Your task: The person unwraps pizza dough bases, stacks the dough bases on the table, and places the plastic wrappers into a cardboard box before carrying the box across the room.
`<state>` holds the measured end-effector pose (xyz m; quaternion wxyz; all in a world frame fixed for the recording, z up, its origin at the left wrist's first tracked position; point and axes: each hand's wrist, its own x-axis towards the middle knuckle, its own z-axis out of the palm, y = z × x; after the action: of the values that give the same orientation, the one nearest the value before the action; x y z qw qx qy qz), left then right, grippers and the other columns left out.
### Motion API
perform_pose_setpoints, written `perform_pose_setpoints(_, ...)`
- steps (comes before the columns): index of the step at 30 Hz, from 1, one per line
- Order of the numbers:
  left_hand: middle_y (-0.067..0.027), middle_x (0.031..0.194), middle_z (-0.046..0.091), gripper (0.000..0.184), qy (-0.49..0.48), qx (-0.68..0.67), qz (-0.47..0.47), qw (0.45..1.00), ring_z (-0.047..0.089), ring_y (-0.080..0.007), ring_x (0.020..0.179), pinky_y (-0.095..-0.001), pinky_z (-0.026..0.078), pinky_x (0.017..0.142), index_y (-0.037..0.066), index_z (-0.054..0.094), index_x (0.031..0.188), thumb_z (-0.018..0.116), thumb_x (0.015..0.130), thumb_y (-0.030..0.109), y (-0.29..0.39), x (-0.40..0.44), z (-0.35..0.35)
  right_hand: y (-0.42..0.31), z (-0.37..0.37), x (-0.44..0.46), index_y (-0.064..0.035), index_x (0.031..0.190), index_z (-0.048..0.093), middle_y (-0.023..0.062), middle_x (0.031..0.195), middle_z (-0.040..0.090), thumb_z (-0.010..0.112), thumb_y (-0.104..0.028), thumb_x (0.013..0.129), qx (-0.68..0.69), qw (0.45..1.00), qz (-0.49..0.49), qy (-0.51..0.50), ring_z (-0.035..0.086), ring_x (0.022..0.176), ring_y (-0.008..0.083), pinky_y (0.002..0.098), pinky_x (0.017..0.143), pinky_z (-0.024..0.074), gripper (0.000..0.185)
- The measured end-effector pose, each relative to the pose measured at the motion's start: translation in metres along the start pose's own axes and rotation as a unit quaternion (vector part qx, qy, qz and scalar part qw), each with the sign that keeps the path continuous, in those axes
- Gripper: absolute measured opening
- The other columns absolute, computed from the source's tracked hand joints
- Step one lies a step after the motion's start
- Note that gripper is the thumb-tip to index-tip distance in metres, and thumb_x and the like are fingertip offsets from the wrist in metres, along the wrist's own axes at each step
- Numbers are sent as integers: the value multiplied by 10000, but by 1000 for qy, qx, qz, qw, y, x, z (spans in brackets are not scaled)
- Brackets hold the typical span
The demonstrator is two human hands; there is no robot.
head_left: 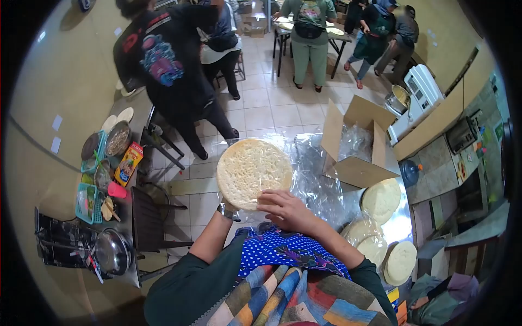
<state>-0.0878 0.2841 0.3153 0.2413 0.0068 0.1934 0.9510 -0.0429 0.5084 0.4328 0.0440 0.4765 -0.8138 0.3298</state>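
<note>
A round, pale pizza base (253,171) with a pitted top is held up in front of me, in what looks like a clear plastic bag. My left hand (229,207) supports it from beneath at the near left edge; its fingers are hidden under the base, and a watch shows at the wrist. Across the near right edge lies my right hand (285,209), fingers stretched out over the top and touching the base or its plastic. Clear plastic bags (318,168) are spread on the table just right of the base.
An open cardboard box (353,171) with plastic inside stands on the metal table. Stacked pizza bases (380,201) lie on its right side. At left, a side table carries a metal pot (113,251) and a blue basket (87,204). A person in black (168,65) stands ahead; others work farther back.
</note>
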Motion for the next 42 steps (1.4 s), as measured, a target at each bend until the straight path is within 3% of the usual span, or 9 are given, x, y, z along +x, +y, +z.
perform_pose_setpoints(7, -172, 1406, 436, 556, -7, 4, -61, 998, 510, -278, 1224, -447, 425, 1030, 27, 346, 1413, 460, 967, 338, -8, -27, -7, 35, -35, 19, -79, 1139, 617, 139, 1253, 553, 757, -123, 737, -57, 946, 173, 268, 473, 1219, 324, 404, 1025, 380, 427)
perform_pose_setpoints(11, -171, 1411, 430, 567, -31, 18, -104, 994, 502, -281, 1233, -456, 420, 1036, 39, 344, 1417, 479, 958, 342, -7, -25, 0, 39, -60, 34, -60, 1069, 627, 129, 1174, 577, 779, -158, 724, -37, 940, 204, 271, 482, 1191, 325, 418, 1005, 377, 390)
perform_pose_setpoints(13, -171, 1414, 427, 573, -47, 29, -121, 991, 498, -282, 1237, -460, 417, 1038, 45, 343, 1419, 488, 953, 344, -2, -16, 8, 38, -69, 34, -49, 1001, 620, 122, 1077, 579, 795, -192, 713, -54, 978, 143, 144, 487, 1152, 327, 442, 986, 364, 366)
perform_pose_setpoints(20, -141, 1357, 505, 542, -179, -8, -74, 981, 531, -255, 1202, -406, 437, 1008, -2, 400, 1380, 366, 1006, 390, 14, -15, 64, 21, -69, 12, -24, 905, 620, 90, 872, 593, 760, -23, 716, 28, 965, 147, 214, 611, 784, 241, 319, 681, 494, 235)
perform_pose_setpoints(23, -131, 1325, 536, 550, 42, 142, -55, 987, 542, -253, 1190, -401, 425, 1016, -6, 434, 1356, 345, 1010, 412, 14, -10, 35, 23, -83, 7, -28, 901, 627, 97, 863, 586, 754, -25, 718, -3, 950, 171, 262, 607, 775, 260, 342, 667, 497, 222)
perform_pose_setpoints(29, -130, 1266, 576, 533, -127, 74, -33, 989, 561, -237, 1163, -383, 432, 1001, -15, 491, 1301, 465, 974, 406, 9, -14, 86, 37, -72, 5, -33, 951, 645, 104, 847, 570, 756, -40, 715, -54, 935, 255, 240, 596, 773, 262, 340, 678, 496, 261)
perform_pose_setpoints(31, -121, 1213, 603, 492, 9, 418, 35, 908, 583, -219, 1120, -369, 460, 961, -13, 517, 1275, 608, 918, 313, 2, -11, 101, 33, -73, 6, -40, 966, 655, 104, 849, 566, 753, -38, 713, -42, 931, 286, 222, 595, 774, 264, 351, 690, 492, 272)
perform_pose_setpoints(38, -147, 1196, 615, 493, 54, 160, -118, 978, 633, -236, 1048, -384, 519, 899, 1, 485, 1298, 562, 941, 332, 3, 2, 41, 29, -104, -10, -39, 974, 666, 88, 846, 589, 718, -7, 753, 62, 965, 179, 182, 602, 792, 217, 345, 735, 499, 229)
perform_pose_setpoints(42, -150, 1214, 606, 503, 36, 23, -140, 989, 624, -217, 1065, -364, 512, 909, -2, 485, 1297, 557, 941, 347, 7, 0, 27, 31, -131, -24, -43, 974, 663, 21, 819, 622, 688, -61, 831, 374, 826, 22, 421, 566, 777, 123, 289, 735, 466, 146)
